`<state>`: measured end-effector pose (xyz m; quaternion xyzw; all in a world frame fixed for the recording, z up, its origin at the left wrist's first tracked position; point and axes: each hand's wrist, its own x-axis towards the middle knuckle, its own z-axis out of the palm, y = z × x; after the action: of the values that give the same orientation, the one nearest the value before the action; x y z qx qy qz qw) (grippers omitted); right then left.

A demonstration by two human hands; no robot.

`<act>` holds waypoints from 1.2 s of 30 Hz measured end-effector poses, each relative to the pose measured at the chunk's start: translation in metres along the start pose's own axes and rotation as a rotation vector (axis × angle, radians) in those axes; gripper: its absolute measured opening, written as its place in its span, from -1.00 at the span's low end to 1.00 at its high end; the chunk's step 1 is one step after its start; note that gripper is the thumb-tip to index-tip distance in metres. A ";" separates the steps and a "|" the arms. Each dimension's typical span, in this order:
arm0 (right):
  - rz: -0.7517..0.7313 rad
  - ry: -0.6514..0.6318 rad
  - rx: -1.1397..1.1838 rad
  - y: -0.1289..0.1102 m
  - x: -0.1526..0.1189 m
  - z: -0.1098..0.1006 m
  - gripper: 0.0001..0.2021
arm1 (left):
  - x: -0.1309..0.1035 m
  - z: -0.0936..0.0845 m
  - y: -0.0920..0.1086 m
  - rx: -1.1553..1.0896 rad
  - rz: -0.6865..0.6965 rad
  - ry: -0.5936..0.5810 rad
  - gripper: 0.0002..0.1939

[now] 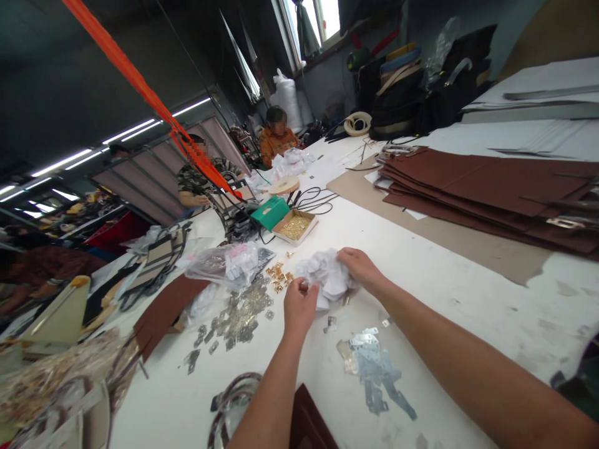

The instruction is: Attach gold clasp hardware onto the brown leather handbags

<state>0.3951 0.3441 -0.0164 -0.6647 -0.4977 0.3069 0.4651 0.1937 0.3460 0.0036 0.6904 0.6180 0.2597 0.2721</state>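
Note:
A crumpled bundle of white tissue-like pieces (326,273) lies between my two hands over the white table (360,227). My left hand (300,305) grips its near left edge, thumb and fingers closed together. At the upper right edge, my right hand (359,265) has its fingers closed on the same bundle. Small gold metal pieces (278,276) lie just left of it. Farther left spreads a pile of small silver metal plates (246,312). Longer silver plates (374,368) lie nearer to me, below my right forearm.
An open box of small gold parts (296,226) stands beyond my hands, beside a green lid (270,213). Stacked brown panels (491,193) lie at the right. An orange strap (154,100) hangs at upper left. Two people (277,138) sit across the table.

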 end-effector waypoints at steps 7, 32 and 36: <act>0.048 0.143 0.238 0.010 0.009 -0.006 -0.72 | -0.001 -0.001 0.007 0.138 0.069 -0.010 -0.58; -0.078 0.055 0.275 -0.013 -0.003 -0.016 -0.64 | -0.005 -0.019 0.033 0.117 0.245 0.183 -0.83; -0.201 0.159 0.167 -0.022 -0.010 -0.019 -0.67 | 0.002 -0.035 0.055 0.055 0.280 0.232 -0.82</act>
<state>0.4001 0.3301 0.0109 -0.5927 -0.4960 0.2455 0.5851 0.2088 0.3447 0.0676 0.7422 0.5499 0.3560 0.1413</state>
